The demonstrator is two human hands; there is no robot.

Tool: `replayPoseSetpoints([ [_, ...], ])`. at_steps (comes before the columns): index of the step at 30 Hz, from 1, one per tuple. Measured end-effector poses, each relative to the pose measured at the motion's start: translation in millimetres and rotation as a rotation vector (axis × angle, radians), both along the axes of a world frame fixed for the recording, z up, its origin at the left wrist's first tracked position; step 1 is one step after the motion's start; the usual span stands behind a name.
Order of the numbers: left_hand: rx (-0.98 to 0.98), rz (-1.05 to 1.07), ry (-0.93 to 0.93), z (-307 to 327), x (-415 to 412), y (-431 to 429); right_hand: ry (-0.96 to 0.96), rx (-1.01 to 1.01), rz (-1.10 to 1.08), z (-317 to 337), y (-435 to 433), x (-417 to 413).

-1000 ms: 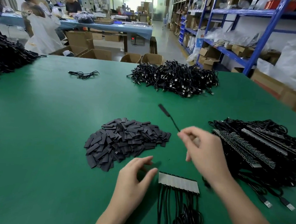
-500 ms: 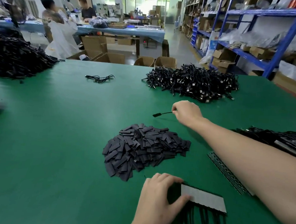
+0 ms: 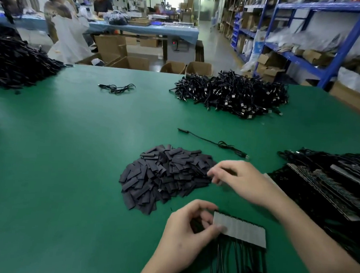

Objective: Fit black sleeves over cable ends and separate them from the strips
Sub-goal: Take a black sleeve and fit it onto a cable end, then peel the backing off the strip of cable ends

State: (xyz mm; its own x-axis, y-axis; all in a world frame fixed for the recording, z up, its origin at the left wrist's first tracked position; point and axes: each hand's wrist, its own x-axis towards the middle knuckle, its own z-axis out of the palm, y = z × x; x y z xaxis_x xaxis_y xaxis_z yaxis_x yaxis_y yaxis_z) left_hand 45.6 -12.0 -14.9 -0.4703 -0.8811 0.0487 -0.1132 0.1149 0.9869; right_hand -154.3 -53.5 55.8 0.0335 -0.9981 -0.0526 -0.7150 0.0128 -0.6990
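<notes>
Sleeving work on the green counter (image 3: pixel 66 182)
Left hand (image 3: pixel 187 231) pinches the pale grey strip of cable ends (image 3: pixel 243 231); right hand (image 3: pixel 241 180) (blurred, grip cannot be told) sits at the three-o'clock edge of the heap of flat black sleeves (image 3: pixel 164 177).

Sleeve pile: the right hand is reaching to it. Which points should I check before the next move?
1. The left hand pinches the strip at its left end: ok.
2. The cables hang from the strip: ok.
3. The right hand is at the right edge of the sleeve pile: ok.
4. A sleeve is in that hand: cannot tell, blurred.
5. The loose cable lies apart from the pile: ok.
</notes>
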Motion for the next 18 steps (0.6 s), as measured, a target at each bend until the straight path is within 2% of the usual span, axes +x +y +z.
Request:
replayPoseSetpoints([
  [3,0.005,-0.017,0.043,3.4,0.7,1.1,-0.085,0.048,-0.031,-12.3,60.1,-1.9],
  [6,0.004,-0.044,0.059,5.4,-0.2,6.0,-0.103,0.014,-0.092,-26.6,85.2,7.0],
  [11,-0.024,0.002,0.078,5.3,1.7,8.8,0.087,-0.154,-0.156,-38.4,95.2,15.9],
  [18,0.010,0.047,0.050,4.7,0.1,9.5,0.064,-0.316,-0.137,-53.3,109.4,32.7],
])
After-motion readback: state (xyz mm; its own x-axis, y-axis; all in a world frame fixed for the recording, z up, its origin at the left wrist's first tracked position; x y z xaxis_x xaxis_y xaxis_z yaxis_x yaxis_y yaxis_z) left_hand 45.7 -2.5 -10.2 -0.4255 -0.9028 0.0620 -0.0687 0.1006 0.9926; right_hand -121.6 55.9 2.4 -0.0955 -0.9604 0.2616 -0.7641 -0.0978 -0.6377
